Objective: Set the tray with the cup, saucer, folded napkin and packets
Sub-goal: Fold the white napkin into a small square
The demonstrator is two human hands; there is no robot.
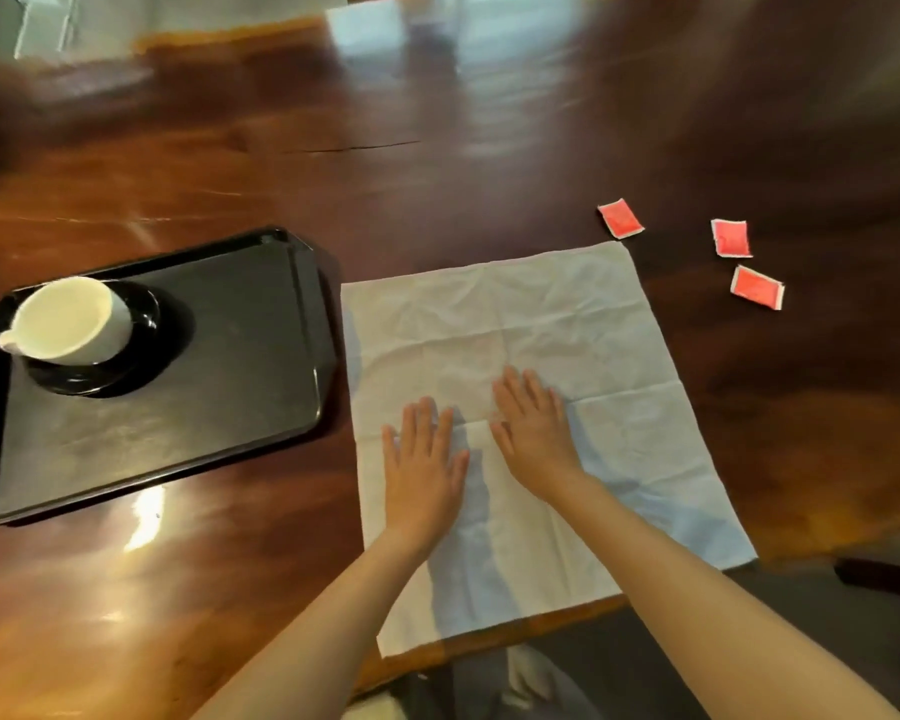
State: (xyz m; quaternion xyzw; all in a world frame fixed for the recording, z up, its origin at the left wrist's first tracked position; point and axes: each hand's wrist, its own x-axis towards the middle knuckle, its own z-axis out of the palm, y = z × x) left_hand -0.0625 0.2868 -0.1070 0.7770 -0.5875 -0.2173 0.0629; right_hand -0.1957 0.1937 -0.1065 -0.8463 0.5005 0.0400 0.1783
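A white napkin [583, 345] lies spread flat on the wooden table, creased into quarters. My left hand [424, 462] and my right hand [533, 426] both press flat on its near-middle part, fingers straight, side by side. To the left stands a black tray [219, 407]. On its far left corner a white cup [71, 319] sits on a black saucer [136, 356], handle pointing left. Three red packets lie on the table right of the napkin: one [620, 218] at its far corner, another [731, 238] farther right, the third [757, 286] just below that.
The dark polished wooden table [437, 174] stretches far back, with glare patches on it. Its near edge runs under the napkin's front corner. Below that edge part of a dark chair [884, 579] shows at the lower right.
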